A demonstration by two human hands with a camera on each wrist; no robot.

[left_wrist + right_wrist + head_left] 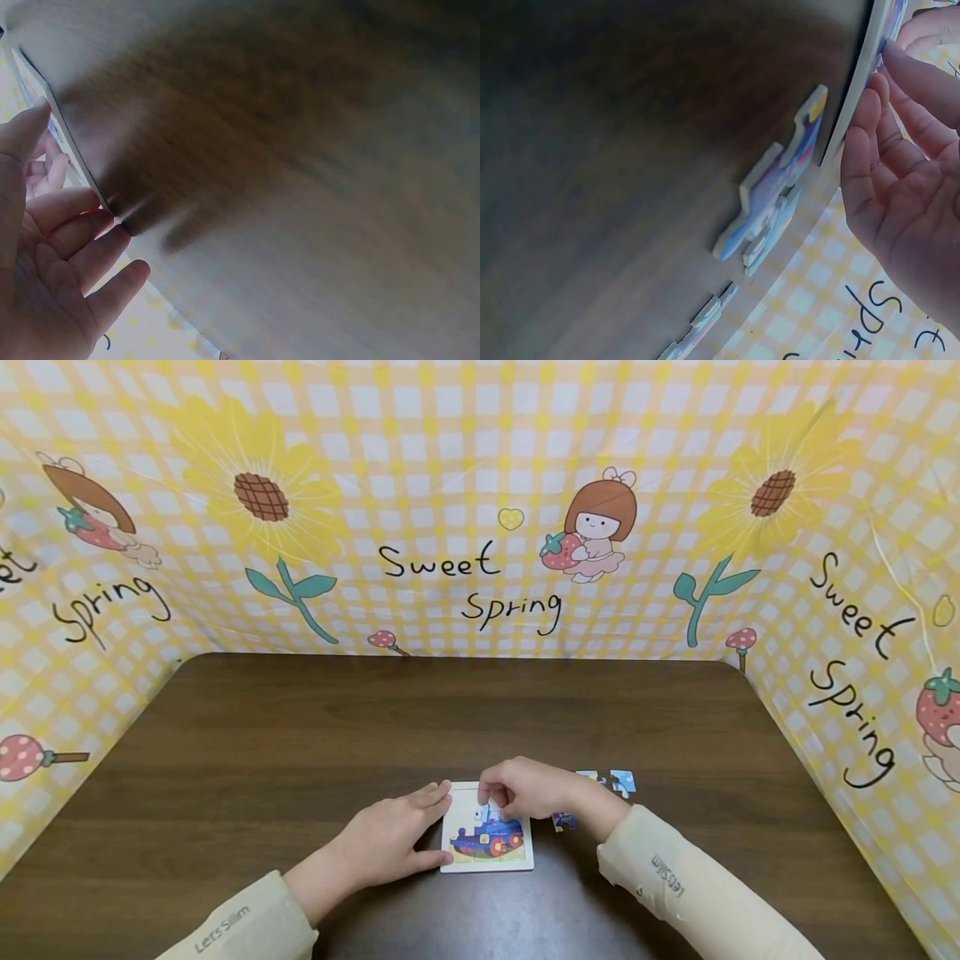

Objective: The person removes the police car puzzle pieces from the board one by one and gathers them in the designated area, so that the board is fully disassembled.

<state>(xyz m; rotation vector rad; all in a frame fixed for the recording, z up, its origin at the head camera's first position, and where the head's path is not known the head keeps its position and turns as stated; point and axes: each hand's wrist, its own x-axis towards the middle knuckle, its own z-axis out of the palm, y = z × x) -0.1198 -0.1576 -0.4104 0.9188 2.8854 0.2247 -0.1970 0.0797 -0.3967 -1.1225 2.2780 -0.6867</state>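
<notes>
A white-framed jigsaw puzzle [487, 867] with a blue train picture lies on the table, part of its tray showing plain white at the upper left. My left hand [390, 831] rests along the frame's left side, fingers extended at the upper corner and thumb at the lower one. Over the upper part of the picture, my right hand [525, 789] has its thumb and index finger bent round a puzzle piece [492, 811]; the hand hides some of it. In the right wrist view, loose puzzle pieces [769, 191] lie beside the frame.
Right of the puzzle, partly behind the right forearm, lie several loose pieces, among them a light-blue one [622, 782] and a dark-blue one [564, 821]. The brown wooden table [300, 718] is bordered by a yellow checked cloth [420, 485] at the back and sides.
</notes>
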